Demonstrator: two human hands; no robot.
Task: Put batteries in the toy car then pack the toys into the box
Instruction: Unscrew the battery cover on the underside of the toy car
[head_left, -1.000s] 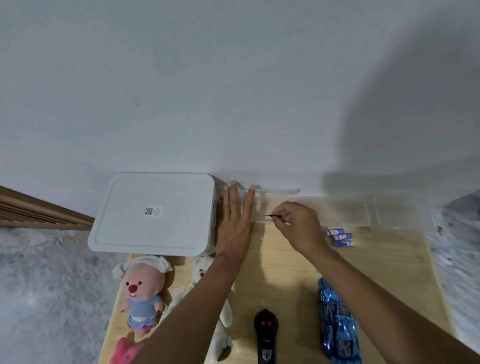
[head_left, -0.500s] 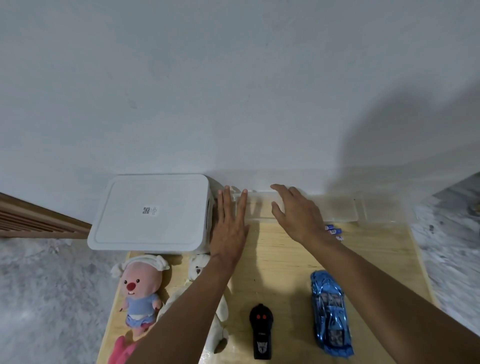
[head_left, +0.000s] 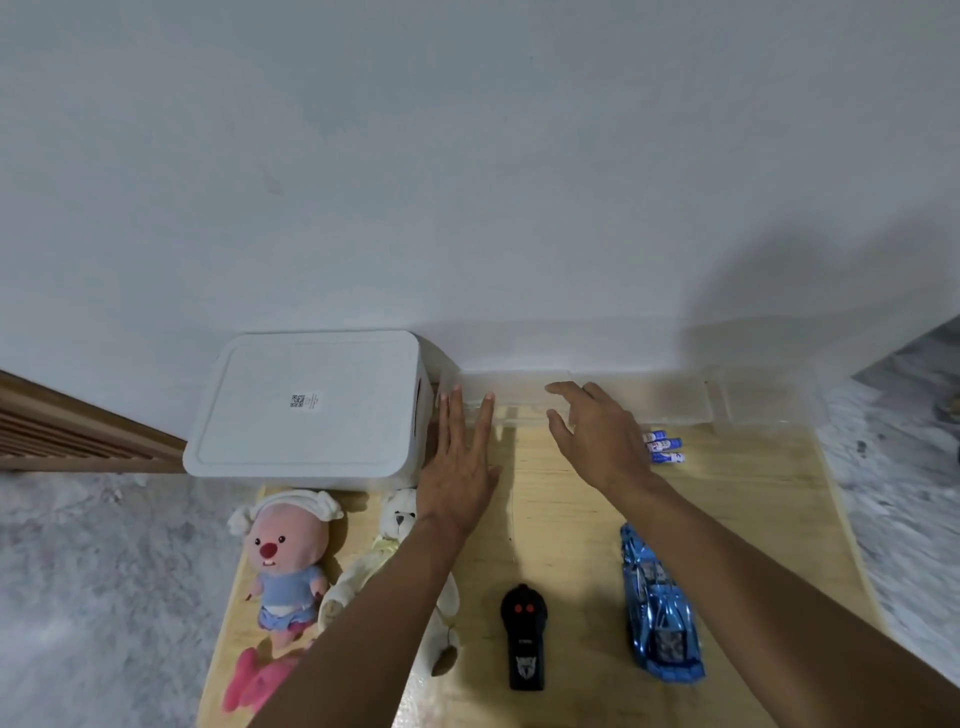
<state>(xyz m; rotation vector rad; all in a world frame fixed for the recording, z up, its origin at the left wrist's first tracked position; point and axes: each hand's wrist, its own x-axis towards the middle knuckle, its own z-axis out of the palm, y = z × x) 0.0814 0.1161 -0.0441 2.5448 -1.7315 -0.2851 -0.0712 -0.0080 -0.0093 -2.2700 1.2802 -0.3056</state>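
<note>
Left hand (head_left: 457, 467) is flat, right hand (head_left: 597, 441) hovers spread, both empty. Batteries (head_left: 662, 449) sit loose far right, blue toy car (head_left: 662, 608) near right, white box (head_left: 311, 405) lidded far left; nothing appears done yet.

The toy car (head_left: 660, 608) at five o'clock is gleaming glossy, metallic blue; the box (head_left: 311, 405) at ten o'clock is looking matt white plastic. The table (head_left: 571, 493) is showing smooth pale wood.
</note>
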